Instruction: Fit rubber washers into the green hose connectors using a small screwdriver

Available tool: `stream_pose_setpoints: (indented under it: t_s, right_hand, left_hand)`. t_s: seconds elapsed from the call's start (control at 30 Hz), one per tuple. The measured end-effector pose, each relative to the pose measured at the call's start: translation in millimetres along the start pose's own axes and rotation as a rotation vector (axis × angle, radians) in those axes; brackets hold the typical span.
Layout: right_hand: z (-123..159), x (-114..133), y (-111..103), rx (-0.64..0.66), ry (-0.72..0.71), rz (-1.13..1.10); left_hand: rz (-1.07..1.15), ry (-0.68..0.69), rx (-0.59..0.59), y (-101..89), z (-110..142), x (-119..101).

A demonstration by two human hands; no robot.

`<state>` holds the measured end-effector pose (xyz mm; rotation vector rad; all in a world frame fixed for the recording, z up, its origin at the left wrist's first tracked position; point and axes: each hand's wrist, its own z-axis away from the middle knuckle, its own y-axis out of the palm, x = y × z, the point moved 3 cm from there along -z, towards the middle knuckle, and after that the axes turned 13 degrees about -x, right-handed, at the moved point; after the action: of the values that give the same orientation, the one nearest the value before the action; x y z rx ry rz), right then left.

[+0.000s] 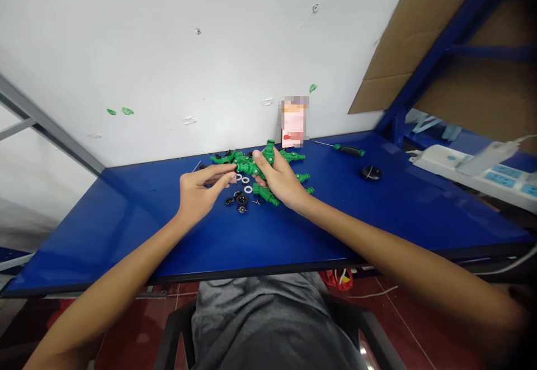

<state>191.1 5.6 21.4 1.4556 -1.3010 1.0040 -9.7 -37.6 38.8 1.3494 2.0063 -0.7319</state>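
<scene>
My right hand (281, 177) is wrapped round a green plastic Y-shaped hose connector (271, 149), one ribbed end pointing up and another toward the left. At that left end, my left hand (205, 187) is closed in a pinch; what its fingertips hold, if anything, is too small to make out. Below the hands lie white ring washers (248, 189), several small black parts (241, 199) and a loose green connector (267, 194). More green connectors (239, 157) lie behind and to the right of my hands, partly hidden.
A screwdriver (350, 150) with a green and black handle lies at the back right, near a round black object (371, 173). A white power strip (470, 163) runs along the right side. A blurred upright phone-like object (293, 124) leans on the white wall (235, 68).
</scene>
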Motion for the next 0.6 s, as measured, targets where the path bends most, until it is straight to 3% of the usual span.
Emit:
stream_pose_setpoints:
  t_s: [0.17,0.6]
  right_hand:
    - [1,5,6,0.215,0.176,-0.217]
    - [2,0,4,0.191,0.207,-0.161]
  left_hand:
    - [-0.018,0.017,-0.068,-2.7,-3,2]
    - [0.203,-0.235,0.021,-2.7,-16,8]
